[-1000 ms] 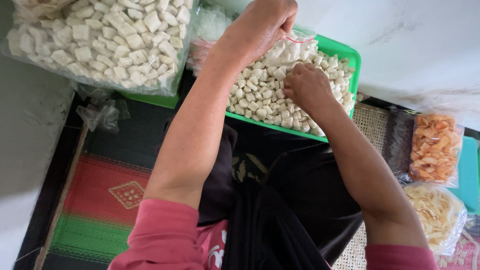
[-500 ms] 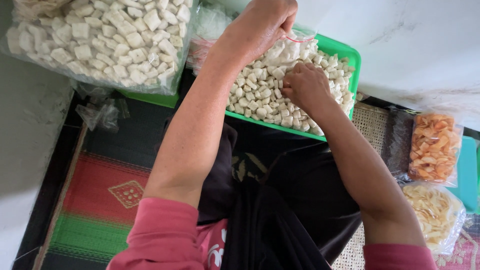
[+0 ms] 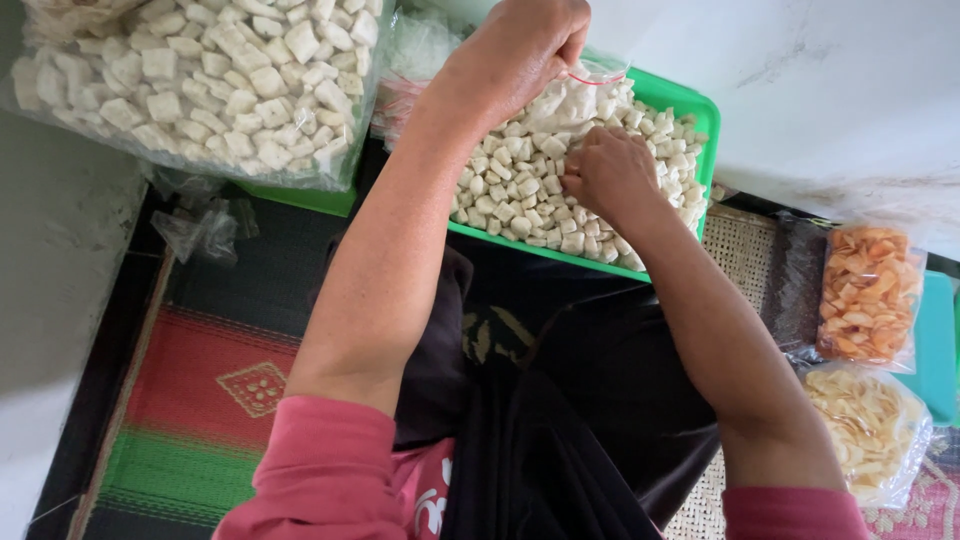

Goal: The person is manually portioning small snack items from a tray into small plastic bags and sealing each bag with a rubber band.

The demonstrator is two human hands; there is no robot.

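Left hand point(image 3: 520, 50) pinches the small bag point(image 3: 580, 95) open above the green tray point(image 3: 690, 100) so spills land back, while right hand point(image 3: 610, 175), fingers curled, scoops white crackers point(image 3: 510, 190) beside it.

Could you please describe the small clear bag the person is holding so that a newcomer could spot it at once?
Look above the green tray heaped with white cubes. The left hand pinches the small clear bag there; unlike the big sealed bags, it is held open, with a red line at its mouth.
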